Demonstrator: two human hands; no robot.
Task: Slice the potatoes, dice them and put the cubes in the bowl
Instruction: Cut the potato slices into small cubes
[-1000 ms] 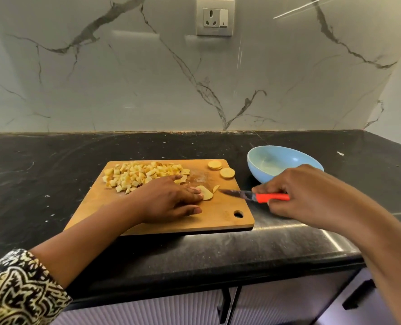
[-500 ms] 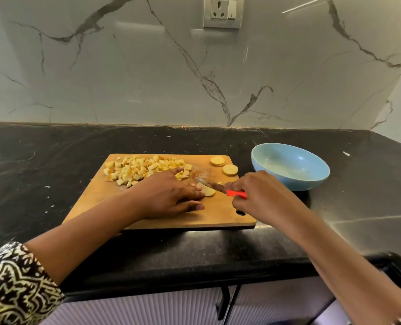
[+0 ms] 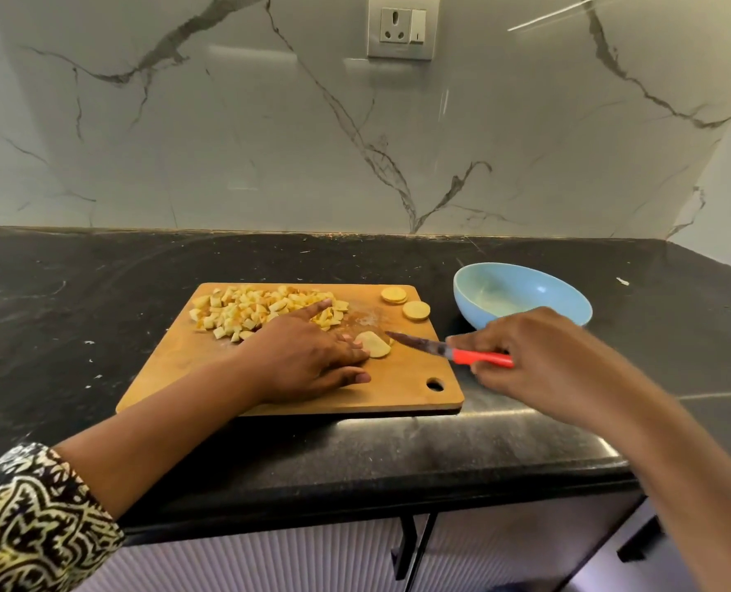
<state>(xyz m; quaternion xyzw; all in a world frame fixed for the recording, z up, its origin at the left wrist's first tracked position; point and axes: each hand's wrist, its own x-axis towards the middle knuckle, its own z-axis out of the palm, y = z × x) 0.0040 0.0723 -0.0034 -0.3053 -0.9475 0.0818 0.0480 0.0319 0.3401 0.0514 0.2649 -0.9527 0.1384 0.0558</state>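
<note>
Wooden cutting board (image 3: 397,395) on a black counter (image 3: 98,292): the head view is the only view, and it shows the whole job.

At the board's 11 o'clock corner sits a loose heap of pale yellow cubes (image 3: 244,311). At its 1 o'clock corner lie the round slices (image 3: 416,311), one alone and a small stack just beside it, none of them diced yet. A little toward 3 o'clock from the board's centre, a flat potato slice (image 3: 376,346) lies under the fingertips of the left hand (image 3: 308,361). Its fingers are stretched out and press down on the slice, with the index finger reaching off toward the heap at 12 o'clock. The right hand (image 3: 539,356), off the board at 3 o'clock, is wrapped round the red handle of the knife (image 3: 423,346). The blade points to 9 o'clock with its tip just beside the slice; whether it touches, I cannot tell.

The slice looks thin, light and stiff, and probably damp enough to skate on the wood. Pinning it flat from above, with fingertips kept back from the cutting line, seems the sound hold. The cubes are small and would likely scatter, so they are better scooped by the handful than picked up singly.

A pale blue bowl (image 3: 474,311) stands on the counter at 2 o'clock from the board, just off its corner. No cubes show inside it, only a pale sheen on the bottom, so the transfer looks not yet begun.
</note>
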